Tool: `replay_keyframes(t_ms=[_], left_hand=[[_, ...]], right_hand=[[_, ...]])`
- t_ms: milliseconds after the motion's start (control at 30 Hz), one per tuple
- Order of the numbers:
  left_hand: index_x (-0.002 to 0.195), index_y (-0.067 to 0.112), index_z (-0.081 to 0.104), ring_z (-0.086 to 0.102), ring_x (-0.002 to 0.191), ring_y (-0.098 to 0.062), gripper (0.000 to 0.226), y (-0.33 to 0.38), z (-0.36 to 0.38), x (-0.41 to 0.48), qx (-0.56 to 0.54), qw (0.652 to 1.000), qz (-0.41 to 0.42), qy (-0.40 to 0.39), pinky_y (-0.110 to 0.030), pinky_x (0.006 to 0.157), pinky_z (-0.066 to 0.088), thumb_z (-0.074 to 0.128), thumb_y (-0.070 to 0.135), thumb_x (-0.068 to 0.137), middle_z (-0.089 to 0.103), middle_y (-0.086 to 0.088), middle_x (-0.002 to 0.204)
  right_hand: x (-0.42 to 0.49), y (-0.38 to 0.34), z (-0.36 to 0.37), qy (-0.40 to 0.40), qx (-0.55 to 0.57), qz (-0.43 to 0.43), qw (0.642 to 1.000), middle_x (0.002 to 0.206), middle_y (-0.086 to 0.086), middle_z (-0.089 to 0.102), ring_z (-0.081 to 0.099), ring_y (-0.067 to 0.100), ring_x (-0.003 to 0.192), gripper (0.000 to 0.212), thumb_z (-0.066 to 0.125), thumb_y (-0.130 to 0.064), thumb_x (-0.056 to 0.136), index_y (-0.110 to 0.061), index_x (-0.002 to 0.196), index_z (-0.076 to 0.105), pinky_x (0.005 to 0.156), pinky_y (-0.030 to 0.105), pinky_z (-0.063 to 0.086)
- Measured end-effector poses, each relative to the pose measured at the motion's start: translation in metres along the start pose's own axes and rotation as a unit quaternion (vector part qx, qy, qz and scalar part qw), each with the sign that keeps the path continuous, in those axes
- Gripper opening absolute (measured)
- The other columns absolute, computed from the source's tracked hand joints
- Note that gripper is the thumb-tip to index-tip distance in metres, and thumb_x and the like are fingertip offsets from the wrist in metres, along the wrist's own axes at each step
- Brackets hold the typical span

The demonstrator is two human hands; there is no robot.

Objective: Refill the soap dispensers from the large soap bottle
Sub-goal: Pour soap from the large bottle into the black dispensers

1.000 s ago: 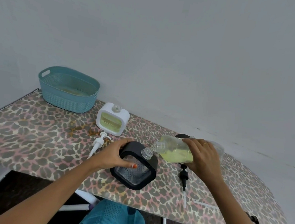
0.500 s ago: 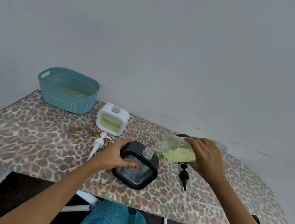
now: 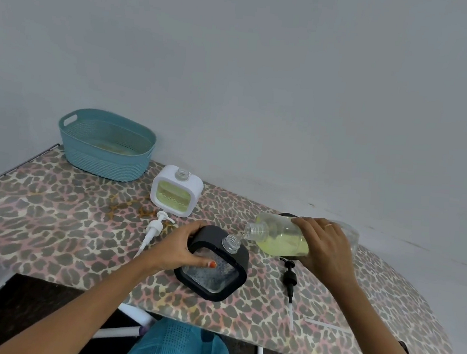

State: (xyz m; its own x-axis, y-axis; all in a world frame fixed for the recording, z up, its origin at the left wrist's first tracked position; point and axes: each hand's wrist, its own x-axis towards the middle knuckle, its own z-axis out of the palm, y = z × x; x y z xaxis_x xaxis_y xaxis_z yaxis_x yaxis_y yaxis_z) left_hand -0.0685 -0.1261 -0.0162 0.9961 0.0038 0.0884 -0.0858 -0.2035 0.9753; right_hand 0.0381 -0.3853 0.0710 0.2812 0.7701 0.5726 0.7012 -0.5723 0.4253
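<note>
My left hand [image 3: 180, 250] grips the black-framed soap dispenser [image 3: 219, 271] by its left side; the dispenser stands on the ironing board with its clear neck uncapped. My right hand [image 3: 323, 248] holds the large clear soap bottle [image 3: 279, 236] tipped on its side, its threaded mouth just above and right of the dispenser's neck. Yellow-green soap fills the bottle's lower part. A white-framed dispenser [image 3: 176, 194] with yellow-green soap inside stands uncapped further back.
A white pump head [image 3: 156, 228] lies left of the black dispenser and a black pump head [image 3: 289, 279] lies to its right. A teal basket [image 3: 106, 144] sits at the back left. The leopard-print board [image 3: 38, 233] ends close to me.
The bottle has tipped slightly further and its mouth has come closer to the black dispenser's neck. My left hand keeps its hold.
</note>
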Motion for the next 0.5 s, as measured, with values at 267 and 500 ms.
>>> replay_keyframes(t_ms=[267,500], left_hand=[[0.097,0.033,0.051,0.059,0.090,0.013,0.049,-0.0004,0.0031,0.0014,0.014,1.000,0.000,0.009,-0.004,0.075,0.044,0.081,0.019,0.061,0.061,0.038,0.090],[0.098,0.032,0.052,0.059,0.090,0.012,0.049,-0.0024,0.0045,0.0013,0.005,1.000,0.002,0.012,-0.004,0.076,0.044,0.081,0.019,0.061,0.066,0.023,0.089]], right_hand=[[0.0003,0.0010,-0.0051,0.009,-0.001,-0.007,1.000,0.084,0.005,0.071,0.066,0.026,0.066,0.084,0.095,-0.029,0.033,-0.014,0.101,0.048,0.056,0.029,0.050],[0.0009,0.0014,-0.0064,0.013,-0.003,-0.006,1.000,0.084,0.005,0.071,0.067,0.026,0.066,0.082,0.093,-0.038,0.036,-0.013,0.100,0.048,0.057,0.028,0.051]])
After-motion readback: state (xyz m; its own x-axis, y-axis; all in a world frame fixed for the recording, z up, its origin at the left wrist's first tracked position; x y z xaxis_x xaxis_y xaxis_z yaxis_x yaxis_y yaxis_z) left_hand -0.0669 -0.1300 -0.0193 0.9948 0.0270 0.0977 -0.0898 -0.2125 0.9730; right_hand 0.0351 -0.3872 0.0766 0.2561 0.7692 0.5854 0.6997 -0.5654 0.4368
